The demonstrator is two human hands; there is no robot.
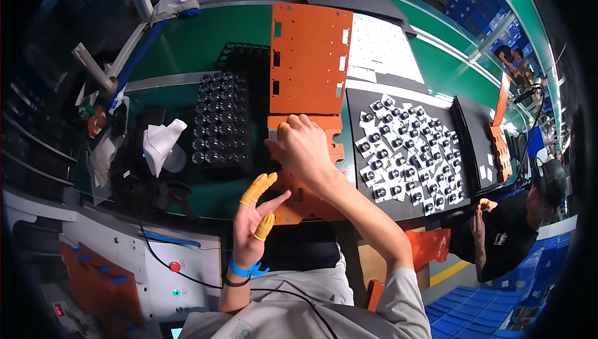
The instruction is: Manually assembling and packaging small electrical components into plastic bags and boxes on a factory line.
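An orange hinged fixture stands in front of me, its lid [309, 58] raised and its base [314, 210] lying flat on the table. My right hand [304, 149] reaches over the base near the hinge with fingers curled down; whatever is under the fingertips is hidden. Nearer to me, left of the base, my left hand [250, 220] is held with fingers apart and nothing in it. Yellow finger cots cover some fingertips, and a blue strap [244, 268] is round the left wrist. To the left, a black tray [244, 124] carries rows of clear round lenses [212, 118].
On the right, a black board [374, 205] bears many small white plates with black round parts [408, 143]. Behind it lies a perforated white sheet [381, 46]. A crumpled white cloth [163, 143] sits far left. A co-worker [504, 233] works at the right, beside another orange fixture [500, 152].
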